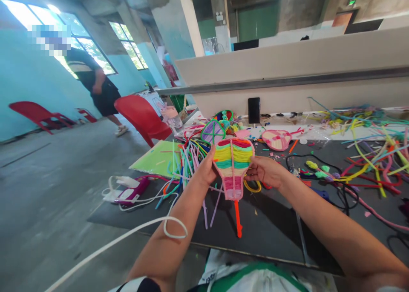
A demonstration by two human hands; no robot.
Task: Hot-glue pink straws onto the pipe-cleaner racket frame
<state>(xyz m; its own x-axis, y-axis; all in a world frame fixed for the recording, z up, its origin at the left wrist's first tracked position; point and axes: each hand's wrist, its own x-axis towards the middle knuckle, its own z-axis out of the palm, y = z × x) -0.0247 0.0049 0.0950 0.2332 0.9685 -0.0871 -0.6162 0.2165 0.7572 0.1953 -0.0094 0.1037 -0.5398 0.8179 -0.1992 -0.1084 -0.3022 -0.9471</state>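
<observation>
Between my two hands I hold up a striped pipe-cleaner fan (234, 160) with a pink rim, pink centre rib and bands of red, yellow, teal, cream and magenta. An orange stick (238, 219) points down from its narrow end. My left hand (208, 167) grips the left edge, its fingers partly hidden behind the piece. On the right edge my right hand (263, 170) pinches with thumb and fingers. Loose lilac pipe cleaners (191, 158) lie beside my left hand. Beyond the fan lie a purple one with a green frame (213, 132) and a pink one (276, 139).
A black phone (254, 110) leans against the partition. Tangled pipe cleaners (380, 156) and a black cable (345, 194) spread over the right of the table. At left are a purple power strip (132, 192), a white cord (111, 243), a red chair (140, 117) and a standing person (92, 79).
</observation>
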